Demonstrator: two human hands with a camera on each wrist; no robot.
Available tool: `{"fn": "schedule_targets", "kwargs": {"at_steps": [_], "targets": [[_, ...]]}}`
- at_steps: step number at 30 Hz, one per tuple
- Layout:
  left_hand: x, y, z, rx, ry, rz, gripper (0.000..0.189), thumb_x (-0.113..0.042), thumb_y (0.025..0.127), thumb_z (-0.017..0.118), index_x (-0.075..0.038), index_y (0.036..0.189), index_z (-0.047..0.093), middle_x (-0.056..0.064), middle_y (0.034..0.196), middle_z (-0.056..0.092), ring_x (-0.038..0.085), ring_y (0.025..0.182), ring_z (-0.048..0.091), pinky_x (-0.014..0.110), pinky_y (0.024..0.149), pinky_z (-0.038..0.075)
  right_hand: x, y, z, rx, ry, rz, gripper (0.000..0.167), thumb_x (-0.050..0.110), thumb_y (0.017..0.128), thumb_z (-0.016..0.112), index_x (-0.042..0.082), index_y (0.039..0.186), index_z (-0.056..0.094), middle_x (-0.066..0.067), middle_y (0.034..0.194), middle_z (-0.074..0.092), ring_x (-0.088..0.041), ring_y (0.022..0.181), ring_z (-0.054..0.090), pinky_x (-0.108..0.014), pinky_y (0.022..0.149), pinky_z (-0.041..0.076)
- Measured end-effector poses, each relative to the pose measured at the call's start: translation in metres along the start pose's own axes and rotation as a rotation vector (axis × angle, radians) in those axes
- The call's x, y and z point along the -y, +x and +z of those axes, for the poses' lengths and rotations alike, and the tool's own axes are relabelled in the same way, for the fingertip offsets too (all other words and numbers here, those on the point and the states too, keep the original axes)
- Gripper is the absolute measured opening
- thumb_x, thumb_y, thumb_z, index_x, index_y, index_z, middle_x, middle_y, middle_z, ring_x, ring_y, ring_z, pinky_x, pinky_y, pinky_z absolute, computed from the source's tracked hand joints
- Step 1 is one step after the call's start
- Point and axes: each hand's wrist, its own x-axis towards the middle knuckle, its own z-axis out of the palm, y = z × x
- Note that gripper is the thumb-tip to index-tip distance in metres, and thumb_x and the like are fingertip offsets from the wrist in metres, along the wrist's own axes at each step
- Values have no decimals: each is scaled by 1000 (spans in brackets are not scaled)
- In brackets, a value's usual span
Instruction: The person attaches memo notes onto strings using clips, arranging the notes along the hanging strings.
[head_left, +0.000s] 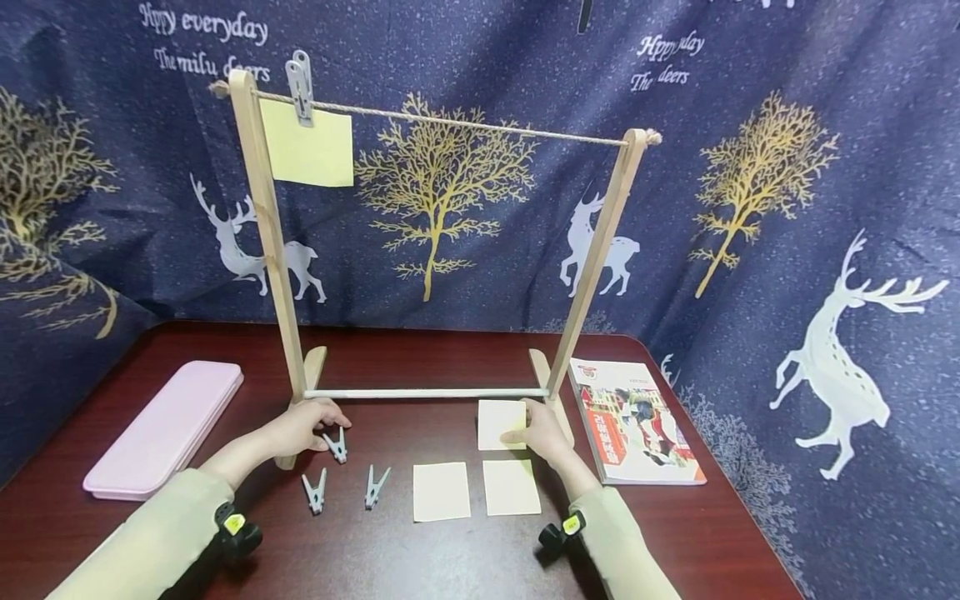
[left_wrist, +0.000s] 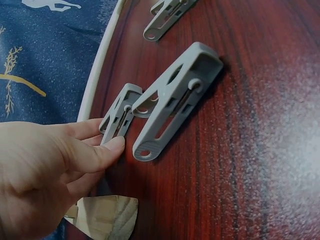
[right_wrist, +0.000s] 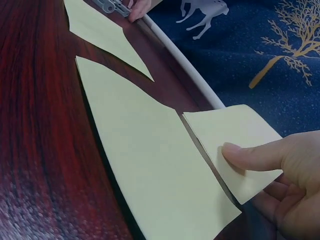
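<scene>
My left hand (head_left: pixel 306 423) pinches a grey clothespin (left_wrist: pixel 120 114) by its handles, between thumb and fingers, low over the table. Two more clothespins, a near one (head_left: pixel 315 492) and one to its right (head_left: pixel 374 487), lie close by. My right hand (head_left: pixel 542 433) holds a square pale yellow paper (right_wrist: pixel 240 145), thumb on top and fingers underneath. Two similar papers lie in front of it, one at left (head_left: pixel 441 492) and one at right (head_left: pixel 512 487). Another yellow paper (head_left: pixel 311 150) hangs from the rope (head_left: pixel 450 121) under a grey clothespin (head_left: pixel 300 90).
A wooden frame (head_left: pixel 273 242) carries the rope between two posts, with a white bar (head_left: pixel 427 393) low across it. The pink case (head_left: pixel 165 429) lies at left, a book (head_left: pixel 637 425) at right. Behind the table (head_left: pixel 330 550) hangs a patterned blue cloth (head_left: pixel 480 283).
</scene>
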Motion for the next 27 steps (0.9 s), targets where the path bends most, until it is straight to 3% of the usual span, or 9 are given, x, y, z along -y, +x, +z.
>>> {"fn": "schedule_targets", "kwargs": {"at_steps": [8, 19, 27], "targets": [[3, 0, 0, 17, -52, -15, 32, 3, 73, 78, 4, 104, 69, 12, 98, 68, 22, 93, 63, 33, 80, 55, 0, -2, 2, 4, 4, -3, 39, 3, 66, 86, -1, 98, 65, -9, 86, 70, -14, 77, 60, -33, 76, 51], [5, 0, -7, 77, -155, -47, 28, -4, 80, 76, 5, 105, 65, 10, 96, 69, 23, 92, 63, 29, 77, 53, 4, -4, 3, 13, 45, 17, 41, 1, 70, 83, -5, 106, 64, -14, 96, 70, -27, 89, 68, -39, 82, 54], [3, 1, -10, 48, -196, -21, 32, -9, 84, 74, 9, 108, 64, 16, 97, 71, 27, 93, 67, 31, 80, 55, 5, -3, 3, 54, 102, -13, 40, -2, 74, 79, -7, 110, 62, -16, 98, 70, -26, 88, 69, -34, 79, 56]]}}
